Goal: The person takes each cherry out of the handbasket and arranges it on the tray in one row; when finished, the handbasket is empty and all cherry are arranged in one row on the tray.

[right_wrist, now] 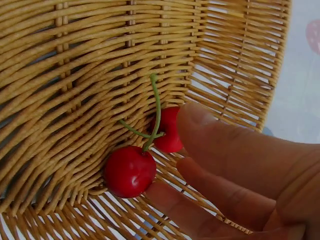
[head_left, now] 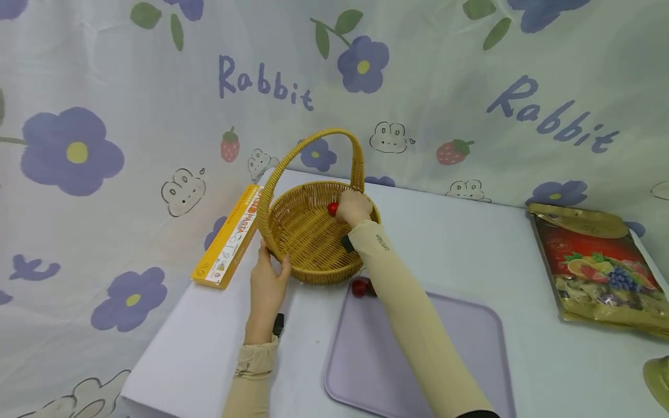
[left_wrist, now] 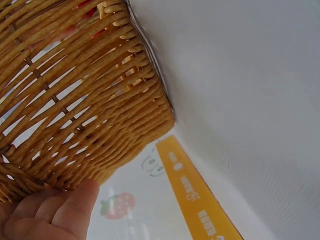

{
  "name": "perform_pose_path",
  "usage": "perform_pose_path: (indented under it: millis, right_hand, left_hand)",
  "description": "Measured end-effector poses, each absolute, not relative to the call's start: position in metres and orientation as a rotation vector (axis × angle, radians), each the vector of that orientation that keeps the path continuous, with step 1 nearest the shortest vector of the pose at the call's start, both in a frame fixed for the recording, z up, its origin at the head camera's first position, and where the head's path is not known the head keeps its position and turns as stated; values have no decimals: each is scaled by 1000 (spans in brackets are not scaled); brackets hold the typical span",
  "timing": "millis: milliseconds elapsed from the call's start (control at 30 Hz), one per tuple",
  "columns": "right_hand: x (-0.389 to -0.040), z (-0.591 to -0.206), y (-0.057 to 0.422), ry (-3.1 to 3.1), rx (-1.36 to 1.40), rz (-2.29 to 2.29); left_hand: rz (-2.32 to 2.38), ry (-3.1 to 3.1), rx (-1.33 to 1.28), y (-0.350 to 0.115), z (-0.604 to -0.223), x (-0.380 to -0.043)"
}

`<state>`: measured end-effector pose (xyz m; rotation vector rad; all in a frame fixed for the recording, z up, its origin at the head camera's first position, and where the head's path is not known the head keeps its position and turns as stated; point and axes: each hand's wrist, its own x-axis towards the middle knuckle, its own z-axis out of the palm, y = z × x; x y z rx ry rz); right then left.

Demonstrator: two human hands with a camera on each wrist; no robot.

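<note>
A round wicker basket (head_left: 313,232) with a tall arched handle stands on the white table. My left hand (head_left: 269,284) grips its near-left side by the foot of the handle; in the left wrist view, curled fingers (left_wrist: 80,205) lie against the woven wall. Inside the basket, at the far right, is my right hand (head_left: 355,207). The right wrist view has two red cherries with green stems there. Thumb and forefinger close around the rear cherry (right_wrist: 167,130), the thumb covering part of it. The front cherry (right_wrist: 130,171) sits against another fingertip.
A lilac tray (head_left: 470,348) lies below the right forearm, with dark red fruit (head_left: 359,287) at its far-left corner. A yellow pasta box (head_left: 230,241) is left of the basket. At the right lies a red and gold bag (head_left: 601,261). A patterned curtain hangs behind.
</note>
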<state>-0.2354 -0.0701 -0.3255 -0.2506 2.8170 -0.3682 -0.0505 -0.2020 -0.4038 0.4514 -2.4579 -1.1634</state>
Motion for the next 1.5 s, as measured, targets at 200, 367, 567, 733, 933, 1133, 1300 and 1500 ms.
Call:
perform_pose_path:
  millis: [200,367,567,733,933,1133,1300,1500]
  right_hand:
    - [-240,-333,-72,2861,-261,-353]
    - [-246,-350,-70,2884,-276,-277]
    - [-248,-358,-73,2856,-310,-284]
    - [-243,-349,-82,2818,-362,-380]
    - [-236,-351,-92,2806,-369,-493]
    - [-232,-359,-101,2834,-261,-502]
    - [-233,-362,-113,2835,-231,-601]
    - [-234,-365,-127,2870,-254,-599]
  left_hand:
    - [-1126,-2433,405,-202,-405,-52]
    - [-1133,-2427,394,-201,-405,-54]
    - [-1139,-2435,410,-202,-405,-52]
    - [-1125,-2420,400,-204,-403,-52]
    - [-1140,-2445,437,-203,-406,-53]
    - [-1133,-2441,459,-200,-406,-51]
    - [-1105,-2425,443,-199,-407,-52]
    - [-1085,-2417,428,-198,-407,-53]
